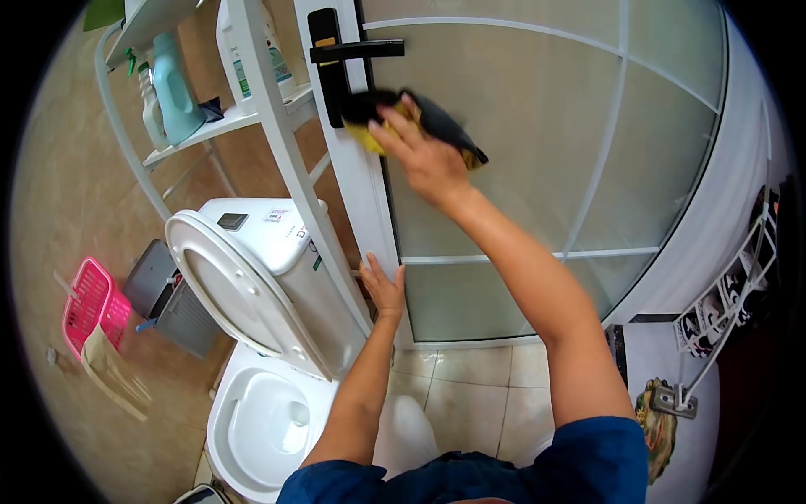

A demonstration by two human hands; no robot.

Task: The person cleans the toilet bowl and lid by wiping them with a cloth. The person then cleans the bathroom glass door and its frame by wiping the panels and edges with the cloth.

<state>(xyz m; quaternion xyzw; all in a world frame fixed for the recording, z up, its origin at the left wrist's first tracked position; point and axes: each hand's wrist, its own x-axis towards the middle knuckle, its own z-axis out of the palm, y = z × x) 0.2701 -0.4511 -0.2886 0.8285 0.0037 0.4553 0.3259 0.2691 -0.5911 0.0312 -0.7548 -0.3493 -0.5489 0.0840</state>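
My right hand [424, 160] presses a black and yellow cloth [445, 126] against the door, just below and right of the black door handle [359, 50]. The cloth is partly blurred, and some of it is hidden by my fingers. Lower down, my left hand [383, 288] lies with its fingers spread on the white edge of the door frame [369, 193]. Frosted glass panels [495, 168] divided by white bars make up the door.
A toilet [260, 420] with its lid raised stands at the left, under a white shelf rack [273, 109] holding several bottles. A pink basket [88, 307] and a grey bin [189, 319] are beside it. At the right are a shoe rack [730, 286] and a mop [672, 403].
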